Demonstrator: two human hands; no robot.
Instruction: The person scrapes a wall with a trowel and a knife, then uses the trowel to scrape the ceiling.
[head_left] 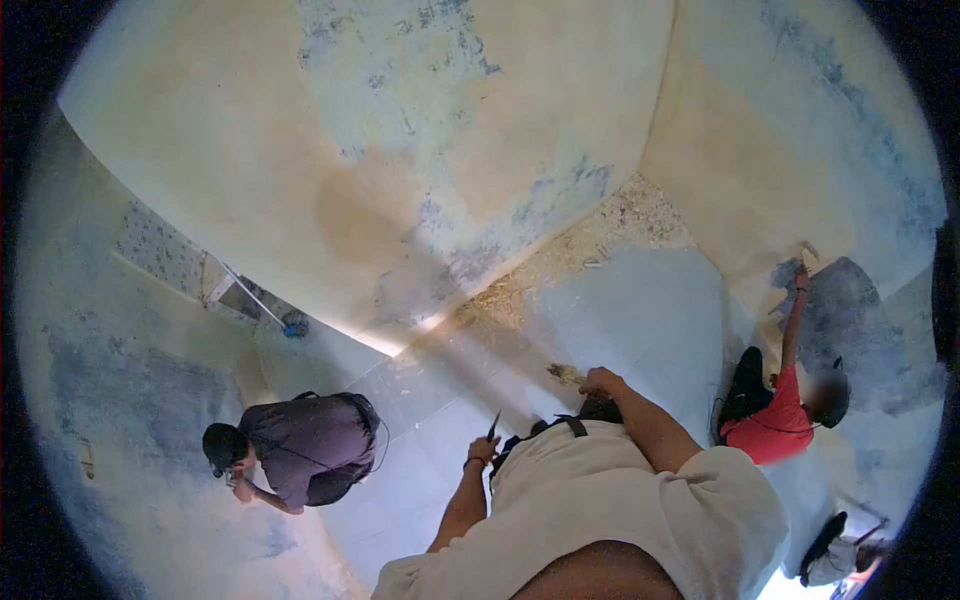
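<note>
My left hand (482,452) is closed around a thin dark tool (495,426), pointing upward and seen nearly edge-on, so its exact kind does not show. Close to my waist, my right hand (603,383) grips a flat blade smeared with tan material (566,374), which looks like a putty scraper. Both tools are held over the pale floor, apart from the wall. In front of me stands a large wall (400,170) with tan coating and worn blue-grey patches.
Crumbly debris (510,292) lies along the wall's foot and into the corner. A long-handled brush (293,328) leans at the left opening. One person in dark clothes (310,445) crouches at left; another in red (775,425) works the right wall with a scraper. A third person (835,560) is farther right.
</note>
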